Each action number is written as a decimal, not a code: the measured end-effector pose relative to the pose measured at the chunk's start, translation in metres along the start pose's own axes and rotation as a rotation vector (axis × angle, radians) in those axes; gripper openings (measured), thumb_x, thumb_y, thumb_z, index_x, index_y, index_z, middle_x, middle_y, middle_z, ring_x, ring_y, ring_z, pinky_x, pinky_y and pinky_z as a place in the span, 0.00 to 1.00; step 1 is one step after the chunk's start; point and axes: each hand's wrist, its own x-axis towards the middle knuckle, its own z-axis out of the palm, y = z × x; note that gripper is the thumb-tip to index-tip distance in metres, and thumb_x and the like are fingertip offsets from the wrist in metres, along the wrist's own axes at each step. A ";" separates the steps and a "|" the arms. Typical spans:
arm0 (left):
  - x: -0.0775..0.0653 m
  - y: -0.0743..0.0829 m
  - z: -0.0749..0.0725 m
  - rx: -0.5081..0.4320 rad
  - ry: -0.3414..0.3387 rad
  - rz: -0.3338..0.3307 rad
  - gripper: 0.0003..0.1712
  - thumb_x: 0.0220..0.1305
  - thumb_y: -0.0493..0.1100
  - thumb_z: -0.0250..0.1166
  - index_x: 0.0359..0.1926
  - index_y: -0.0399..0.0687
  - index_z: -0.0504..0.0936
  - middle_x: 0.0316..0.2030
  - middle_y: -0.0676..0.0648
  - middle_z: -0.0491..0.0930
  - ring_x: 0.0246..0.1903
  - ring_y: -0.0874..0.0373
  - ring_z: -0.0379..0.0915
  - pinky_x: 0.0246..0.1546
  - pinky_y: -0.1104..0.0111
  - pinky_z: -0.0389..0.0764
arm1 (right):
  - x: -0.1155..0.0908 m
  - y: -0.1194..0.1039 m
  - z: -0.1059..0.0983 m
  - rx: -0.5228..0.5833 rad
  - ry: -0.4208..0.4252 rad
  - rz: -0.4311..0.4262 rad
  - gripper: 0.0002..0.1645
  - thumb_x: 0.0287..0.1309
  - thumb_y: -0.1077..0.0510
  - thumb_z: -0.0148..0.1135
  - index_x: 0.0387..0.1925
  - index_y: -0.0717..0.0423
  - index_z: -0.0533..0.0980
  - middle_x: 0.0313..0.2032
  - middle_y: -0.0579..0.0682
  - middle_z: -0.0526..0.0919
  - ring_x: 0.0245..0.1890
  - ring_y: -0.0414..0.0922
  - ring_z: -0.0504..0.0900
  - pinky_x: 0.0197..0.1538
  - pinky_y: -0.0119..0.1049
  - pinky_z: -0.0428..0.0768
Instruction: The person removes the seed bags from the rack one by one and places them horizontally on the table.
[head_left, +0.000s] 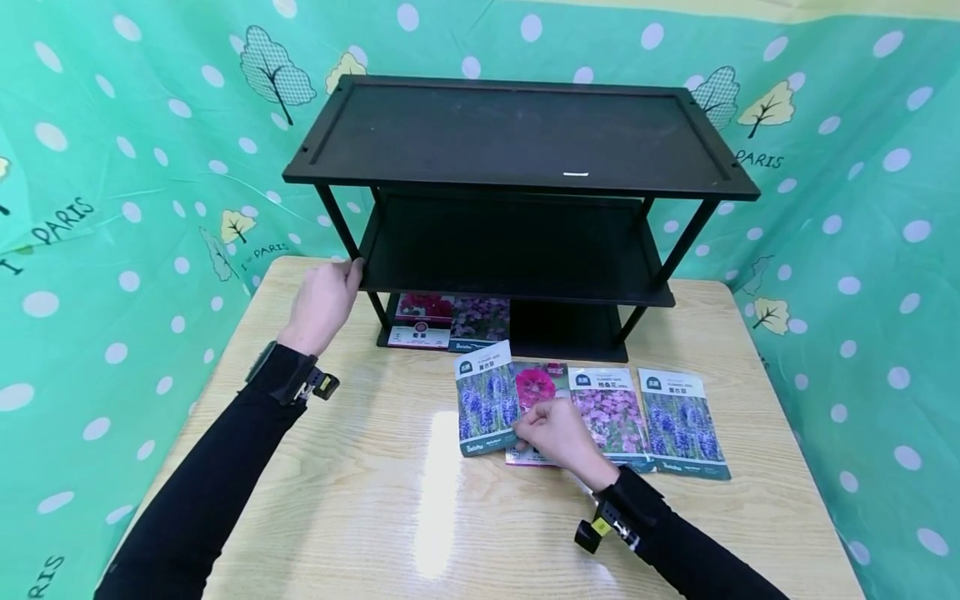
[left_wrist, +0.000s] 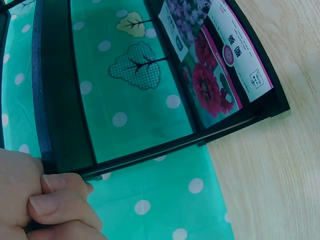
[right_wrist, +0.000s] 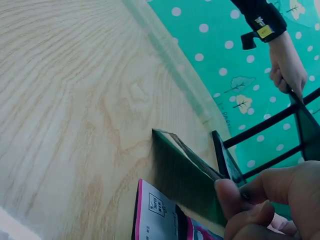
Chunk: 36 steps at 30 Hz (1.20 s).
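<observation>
My left hand (head_left: 324, 304) grips the left end of the middle shelf of a black three-tier rack (head_left: 517, 133); in the left wrist view its fingers (left_wrist: 65, 200) curl at the shelf's corner. With thumb and fingers my right hand (head_left: 558, 433) pinches the lower right edge of a seed packet (head_left: 487, 400) with purple-blue flower spikes. That packet is tilted, its edge raised off the table in the right wrist view. Beneath the right hand lies a packet with a pink bloom (head_left: 536, 385), partly covered. Beside it lie a pink-flower packet (head_left: 609, 412) and another purple-blue packet (head_left: 682, 425).
On the rack's bottom shelf (head_left: 566, 329), a red-flower packet (head_left: 422, 321) and a purple-flower packet (head_left: 480, 321) lie side by side at the left. The wooden table (head_left: 337, 500) is backed by a green dotted cloth (head_left: 150, 167). A small white strip (head_left: 575, 174) marks the top shelf.
</observation>
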 end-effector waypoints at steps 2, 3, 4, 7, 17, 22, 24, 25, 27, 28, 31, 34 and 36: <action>0.000 0.000 0.000 -0.004 -0.002 -0.003 0.31 0.83 0.51 0.44 0.19 0.45 0.69 0.14 0.49 0.61 0.11 0.53 0.59 0.12 0.63 0.62 | 0.000 0.000 0.001 -0.004 -0.015 0.007 0.08 0.60 0.60 0.69 0.25 0.53 0.85 0.19 0.44 0.86 0.18 0.45 0.82 0.18 0.28 0.60; 0.000 0.000 0.000 -0.005 -0.003 -0.002 0.31 0.83 0.51 0.44 0.19 0.45 0.70 0.14 0.49 0.61 0.11 0.53 0.59 0.12 0.63 0.62 | 0.000 0.000 0.002 -0.007 -0.021 0.004 0.08 0.60 0.61 0.68 0.25 0.54 0.85 0.19 0.44 0.86 0.17 0.44 0.81 0.18 0.28 0.60; 0.000 0.000 0.000 -0.006 -0.002 0.001 0.31 0.84 0.51 0.44 0.19 0.45 0.70 0.14 0.49 0.61 0.11 0.53 0.59 0.12 0.63 0.62 | -0.001 0.000 0.003 -0.014 -0.026 0.005 0.09 0.60 0.61 0.67 0.25 0.53 0.86 0.19 0.44 0.86 0.16 0.43 0.80 0.18 0.28 0.61; 0.001 0.000 0.001 -0.007 0.000 0.012 0.31 0.84 0.50 0.44 0.19 0.45 0.69 0.14 0.49 0.60 0.11 0.53 0.59 0.12 0.64 0.62 | -0.001 0.000 0.004 -0.024 -0.039 0.010 0.11 0.61 0.59 0.65 0.24 0.52 0.86 0.19 0.44 0.87 0.12 0.39 0.73 0.17 0.28 0.61; 0.001 0.001 0.000 -0.003 -0.002 0.027 0.30 0.84 0.48 0.44 0.20 0.44 0.70 0.14 0.49 0.60 0.11 0.54 0.58 0.11 0.65 0.62 | 0.000 0.000 0.006 -0.002 -0.088 0.026 0.12 0.64 0.57 0.63 0.27 0.52 0.87 0.20 0.47 0.87 0.13 0.39 0.73 0.18 0.29 0.69; 0.001 0.001 -0.001 -0.003 0.000 0.023 0.30 0.84 0.49 0.44 0.21 0.43 0.71 0.15 0.49 0.60 0.11 0.54 0.59 0.12 0.65 0.62 | -0.001 -0.001 0.007 -0.010 -0.104 0.018 0.12 0.66 0.57 0.64 0.26 0.52 0.86 0.19 0.47 0.86 0.11 0.36 0.62 0.17 0.27 0.58; 0.001 0.002 -0.001 -0.007 0.005 0.027 0.30 0.84 0.48 0.44 0.20 0.43 0.71 0.15 0.50 0.60 0.11 0.54 0.59 0.12 0.65 0.63 | -0.001 -0.001 0.008 -0.027 -0.110 0.004 0.14 0.67 0.56 0.64 0.25 0.52 0.86 0.18 0.46 0.86 0.11 0.35 0.63 0.17 0.27 0.58; 0.001 0.002 -0.001 -0.008 0.008 0.029 0.30 0.84 0.48 0.44 0.20 0.44 0.70 0.15 0.50 0.60 0.11 0.54 0.59 0.12 0.65 0.63 | -0.001 -0.001 0.008 -0.036 -0.114 -0.003 0.15 0.67 0.56 0.63 0.24 0.52 0.86 0.18 0.45 0.86 0.11 0.35 0.64 0.17 0.27 0.59; 0.000 0.002 -0.001 -0.011 0.014 0.034 0.30 0.84 0.48 0.44 0.20 0.44 0.70 0.15 0.50 0.60 0.11 0.55 0.59 0.12 0.65 0.63 | -0.001 0.000 0.008 -0.042 -0.124 -0.006 0.15 0.68 0.55 0.63 0.24 0.52 0.85 0.18 0.45 0.85 0.11 0.37 0.67 0.18 0.28 0.63; 0.000 0.002 -0.001 -0.012 0.015 0.037 0.30 0.84 0.48 0.44 0.19 0.44 0.70 0.14 0.50 0.60 0.11 0.55 0.59 0.12 0.65 0.63 | -0.001 0.000 0.009 -0.039 -0.130 -0.008 0.15 0.68 0.55 0.63 0.24 0.53 0.85 0.18 0.45 0.86 0.12 0.38 0.70 0.18 0.28 0.65; 0.000 0.003 -0.002 -0.017 0.013 0.041 0.30 0.84 0.48 0.44 0.20 0.44 0.71 0.14 0.51 0.60 0.11 0.56 0.58 0.12 0.65 0.62 | -0.001 0.001 0.009 -0.017 -0.149 -0.003 0.15 0.68 0.55 0.64 0.25 0.54 0.85 0.19 0.46 0.86 0.14 0.42 0.76 0.20 0.30 0.72; 0.000 0.003 -0.001 -0.020 0.009 0.041 0.30 0.84 0.48 0.44 0.20 0.44 0.71 0.14 0.51 0.59 0.10 0.56 0.58 0.12 0.65 0.62 | -0.001 0.002 0.010 0.003 -0.168 -0.007 0.15 0.69 0.56 0.64 0.26 0.56 0.85 0.19 0.48 0.86 0.15 0.46 0.80 0.21 0.32 0.75; 0.000 0.002 -0.001 -0.020 0.007 0.040 0.30 0.84 0.48 0.44 0.19 0.44 0.71 0.14 0.51 0.59 0.11 0.56 0.58 0.12 0.66 0.61 | -0.001 0.003 0.012 0.012 -0.174 -0.012 0.15 0.69 0.56 0.64 0.26 0.56 0.85 0.19 0.48 0.86 0.16 0.47 0.81 0.21 0.33 0.77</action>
